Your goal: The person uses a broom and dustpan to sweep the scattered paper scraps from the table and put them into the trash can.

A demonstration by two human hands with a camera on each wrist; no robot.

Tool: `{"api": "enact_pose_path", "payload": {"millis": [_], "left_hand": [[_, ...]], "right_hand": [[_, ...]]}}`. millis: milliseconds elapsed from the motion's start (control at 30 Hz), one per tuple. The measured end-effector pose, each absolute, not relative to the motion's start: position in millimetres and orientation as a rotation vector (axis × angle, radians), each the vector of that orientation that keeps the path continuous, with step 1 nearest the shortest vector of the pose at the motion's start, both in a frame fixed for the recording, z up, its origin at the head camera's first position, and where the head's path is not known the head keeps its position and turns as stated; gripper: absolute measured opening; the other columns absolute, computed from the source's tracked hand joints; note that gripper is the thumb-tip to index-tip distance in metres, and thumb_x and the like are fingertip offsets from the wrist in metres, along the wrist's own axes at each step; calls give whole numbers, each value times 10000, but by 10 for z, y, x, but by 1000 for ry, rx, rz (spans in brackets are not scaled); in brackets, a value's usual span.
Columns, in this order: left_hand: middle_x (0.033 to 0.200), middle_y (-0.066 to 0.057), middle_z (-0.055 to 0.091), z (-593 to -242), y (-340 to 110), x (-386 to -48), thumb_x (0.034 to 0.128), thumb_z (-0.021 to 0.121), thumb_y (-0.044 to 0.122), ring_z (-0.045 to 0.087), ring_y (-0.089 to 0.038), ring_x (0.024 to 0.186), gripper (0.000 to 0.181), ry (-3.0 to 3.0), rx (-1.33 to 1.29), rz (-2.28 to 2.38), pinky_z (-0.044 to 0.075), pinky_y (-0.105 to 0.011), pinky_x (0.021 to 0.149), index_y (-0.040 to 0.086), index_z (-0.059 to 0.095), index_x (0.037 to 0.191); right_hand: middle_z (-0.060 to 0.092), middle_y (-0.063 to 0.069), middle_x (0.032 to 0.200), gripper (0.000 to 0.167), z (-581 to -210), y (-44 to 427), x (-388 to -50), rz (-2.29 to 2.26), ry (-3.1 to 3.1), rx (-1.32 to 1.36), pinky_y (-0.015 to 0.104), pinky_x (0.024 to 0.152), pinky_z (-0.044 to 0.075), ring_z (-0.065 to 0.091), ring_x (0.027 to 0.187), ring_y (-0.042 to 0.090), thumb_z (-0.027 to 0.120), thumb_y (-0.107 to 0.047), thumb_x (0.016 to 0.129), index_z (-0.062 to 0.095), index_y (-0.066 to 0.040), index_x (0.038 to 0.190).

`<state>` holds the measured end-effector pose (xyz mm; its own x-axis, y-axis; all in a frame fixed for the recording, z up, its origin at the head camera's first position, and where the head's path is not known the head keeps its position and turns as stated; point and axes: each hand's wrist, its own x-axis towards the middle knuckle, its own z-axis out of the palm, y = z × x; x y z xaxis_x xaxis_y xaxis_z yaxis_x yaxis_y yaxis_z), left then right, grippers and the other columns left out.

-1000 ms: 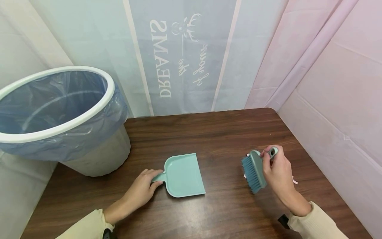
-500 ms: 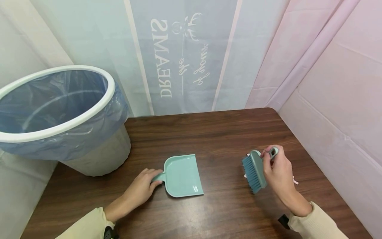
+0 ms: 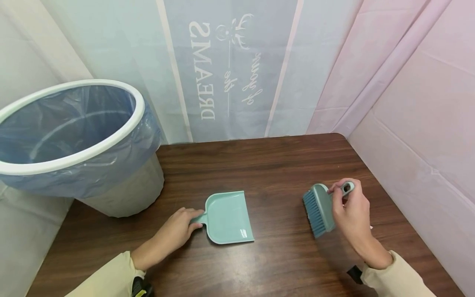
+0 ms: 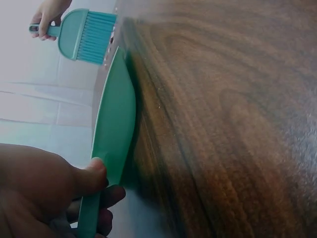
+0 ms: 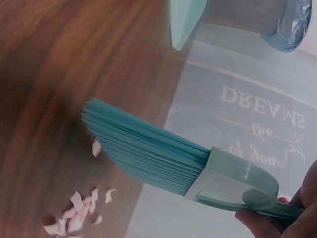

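Note:
My left hand (image 3: 174, 229) pinches the short handle of a mint-green dustpan (image 3: 228, 218), thumb on top in the left wrist view. The pan lies on the table with its wide edge facing right. On the right side, my right hand (image 3: 350, 210) grips the handle of a teal-bristled hand brush (image 3: 320, 210). Its bristles point left and down toward the tabletop. Small pale paper scraps (image 5: 77, 213) lie beside the brush in the right wrist view; in the head view the brush and hand hide nearly all of them.
A bin (image 3: 126, 187) with a white rim and blue liner stands at the left of the brown wooden table (image 3: 252, 165). A printed cloth (image 3: 237, 74) hangs along the back edge, and a pale sheet (image 3: 419, 136) runs along the right side.
The brush and my right hand have shifted slightly right, and the brush now covers more of the scraps in the head view. The left hand and dustpan stay nearly still.

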<state>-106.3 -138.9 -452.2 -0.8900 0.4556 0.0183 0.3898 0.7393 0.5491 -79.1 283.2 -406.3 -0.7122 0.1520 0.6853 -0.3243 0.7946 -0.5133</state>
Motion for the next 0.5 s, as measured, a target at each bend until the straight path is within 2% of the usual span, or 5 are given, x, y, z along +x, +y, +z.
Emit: {"api": "enact_pose_path", "payload": {"millis": [100,233,367,500], "left_hand": [[1175,-140,724,-4518,-1389,-1068,893,760,78,683,-289,1074,373,2815,676,845,509,-482,969,-24,696,1246],[1185,-145,722,-4522,-1384,-1075,890,763,77,680,-295,1088,376,2817,660,843,505,-481,975,-21,698,1247],[1195,-130,721,-4525,-1380,-1077,889,768,83,661,-286,1055,382,2815,635,839,534,-441,916,-7,700,1253],[1196,-141,720,-4534,-1383,-1085,882,772,73,671,-302,1086,388,2813,652,842,513,-471,962,-21,697,1250]], "right_hand": [[691,175,849,123,-4010,2870,-799,814,-2214,121,66,561,356,460,693,-164,548,112,954,522,108,1075],[685,174,847,99,-3932,2957,-819,778,-2223,88,69,544,348,447,663,-160,522,87,974,511,108,1071],[678,157,844,95,-3898,3053,-834,722,-2239,54,83,544,331,406,627,-138,521,70,974,515,98,1064],[664,167,845,118,-3900,3140,-855,639,-2264,59,118,534,319,393,628,-92,539,57,954,534,89,1067]]}}
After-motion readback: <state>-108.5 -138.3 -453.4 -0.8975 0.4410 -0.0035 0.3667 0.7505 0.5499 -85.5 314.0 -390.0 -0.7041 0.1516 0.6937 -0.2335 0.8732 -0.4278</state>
